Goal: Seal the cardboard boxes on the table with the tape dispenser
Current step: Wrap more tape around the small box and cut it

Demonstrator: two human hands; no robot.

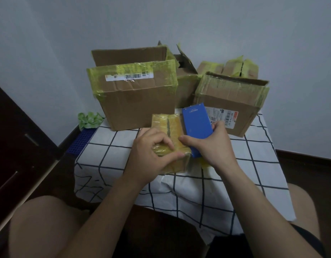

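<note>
A small cardboard box [167, 127] covered in yellowish tape lies on the table in front of me, its flaps closed along a dark centre seam. My left hand [149, 155] grips its near end, thumb along the front edge and fingers curled on top. My right hand [211, 146] holds the blue tape dispenser [196, 125], which stands tilted against the box's right side. Behind them stand a large open box [136, 101] with a barcode label and another open box [229, 108] at the right, both edged with yellow-green tape.
The table wears a white cloth with a dark grid [216, 183]. More taped boxes [241, 68] crowd the back by the wall. A green crumpled wad [89, 119] and a blue perforated crate [82, 140] sit off the table's left. My knees flank the near edge.
</note>
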